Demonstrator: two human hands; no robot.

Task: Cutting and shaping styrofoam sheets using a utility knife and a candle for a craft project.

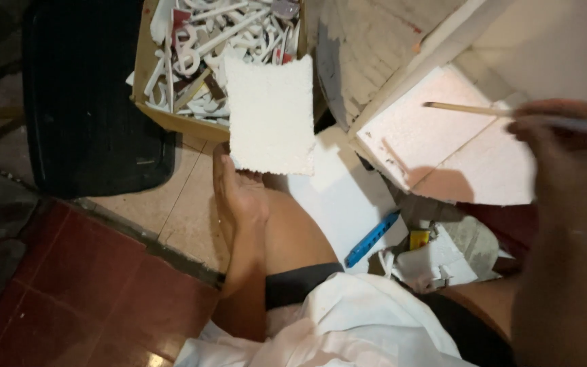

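My left hand [239,194] holds up a rough-edged white foam square [271,115] by its lower edge, above my left knee. My right hand [565,146], blurred at the right edge, grips a thin wooden stick [467,109] that points left over a large white foam block [436,143]. The stick's tip lies over the block's upper face.
A cardboard box [171,119] full of white foam offcuts stands at the top centre. A black bag [90,95] lies to its left. On the floor between my legs lie a white sheet [338,197], a blue ruler-like tool [371,238], a yellow item [419,238] and crumpled scraps [443,261].
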